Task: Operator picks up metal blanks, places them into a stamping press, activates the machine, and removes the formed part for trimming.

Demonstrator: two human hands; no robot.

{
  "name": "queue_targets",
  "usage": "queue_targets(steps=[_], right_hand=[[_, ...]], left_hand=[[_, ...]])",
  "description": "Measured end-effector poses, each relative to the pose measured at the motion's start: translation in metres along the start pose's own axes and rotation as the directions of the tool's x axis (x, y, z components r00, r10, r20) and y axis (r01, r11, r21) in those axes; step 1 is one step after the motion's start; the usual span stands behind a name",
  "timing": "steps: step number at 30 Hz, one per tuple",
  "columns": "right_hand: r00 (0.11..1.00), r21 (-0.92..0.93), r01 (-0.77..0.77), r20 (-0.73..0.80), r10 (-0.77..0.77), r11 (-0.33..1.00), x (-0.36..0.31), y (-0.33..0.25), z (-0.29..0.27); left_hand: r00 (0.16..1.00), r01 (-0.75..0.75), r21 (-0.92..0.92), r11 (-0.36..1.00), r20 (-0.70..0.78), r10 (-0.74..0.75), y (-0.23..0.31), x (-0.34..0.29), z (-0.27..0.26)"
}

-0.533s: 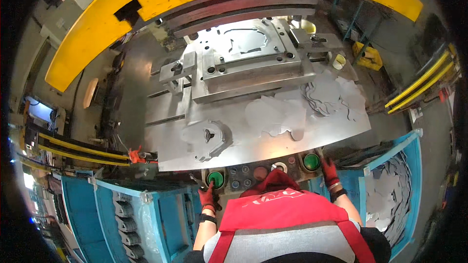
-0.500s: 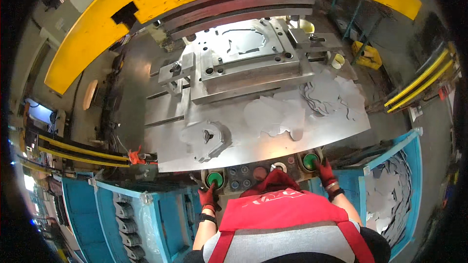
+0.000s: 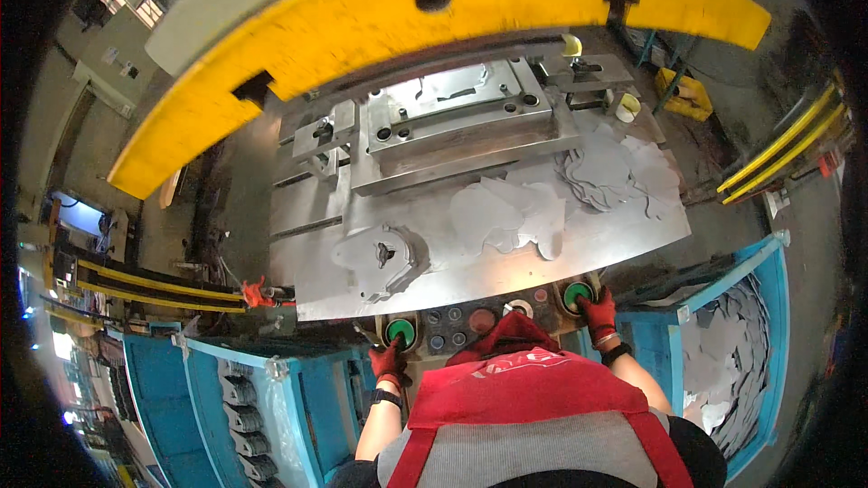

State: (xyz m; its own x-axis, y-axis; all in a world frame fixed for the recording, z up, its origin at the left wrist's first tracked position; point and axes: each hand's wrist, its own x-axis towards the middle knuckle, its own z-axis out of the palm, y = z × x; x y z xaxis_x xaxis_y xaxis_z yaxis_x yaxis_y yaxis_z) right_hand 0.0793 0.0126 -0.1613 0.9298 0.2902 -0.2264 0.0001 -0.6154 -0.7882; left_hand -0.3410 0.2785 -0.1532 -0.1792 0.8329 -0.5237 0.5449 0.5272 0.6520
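Note:
My left hand (image 3: 390, 365), in a red glove, reaches its thumb onto the left green push button (image 3: 399, 333) at the table's front edge. A thin rod (image 3: 363, 333) shows beside that hand; I cannot tell if it is held. My right hand (image 3: 597, 314), also red-gloved, touches the right green push button (image 3: 577, 296) with its thumb, the other fingers along the outer side. Ahead, the yellow press ram (image 3: 506, 0) hangs over the steel lower die (image 3: 461, 146), hiding its far part. A flat cut sheet-metal part (image 3: 384, 258) lies on the press table (image 3: 434, 285).
Grey sheet-metal pieces (image 3: 506, 212) and curled offcuts (image 3: 601, 176) lie right on the table. A blue bin of scrap (image 3: 728, 357) stands right; a blue bin with stacked parts (image 3: 240, 407) stands left. Small control buttons (image 3: 481, 319) sit between the green ones. Yellow guard bars (image 3: 782, 145) flank the right.
The yellow ram has come down and now covers more of the die's far side. Both hands stay at the green buttons. The view has shifted slightly.

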Motion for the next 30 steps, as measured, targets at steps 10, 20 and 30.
queue_targets(steps=[10,20,30], right_hand=[[0.989,-0.112,-0.146,0.013,0.148,0.983,-0.015,-0.039,-0.015],[0.994,0.114,-0.006,0.112,-0.007,0.993,0.024,0.058,0.004],[0.978,0.2,-0.076,0.207,0.033,0.977,0.015,0.022,-0.008]], left_hand=[[0.996,0.041,-0.036,0.999,-0.075,-0.043,-0.008,0.012,0.007],[0.945,-0.208,-0.209,0.955,-0.294,0.142,0.001,-0.022,-0.033],[0.697,-0.484,-0.612,0.626,0.163,0.698,0.256,-0.152,-0.019]])
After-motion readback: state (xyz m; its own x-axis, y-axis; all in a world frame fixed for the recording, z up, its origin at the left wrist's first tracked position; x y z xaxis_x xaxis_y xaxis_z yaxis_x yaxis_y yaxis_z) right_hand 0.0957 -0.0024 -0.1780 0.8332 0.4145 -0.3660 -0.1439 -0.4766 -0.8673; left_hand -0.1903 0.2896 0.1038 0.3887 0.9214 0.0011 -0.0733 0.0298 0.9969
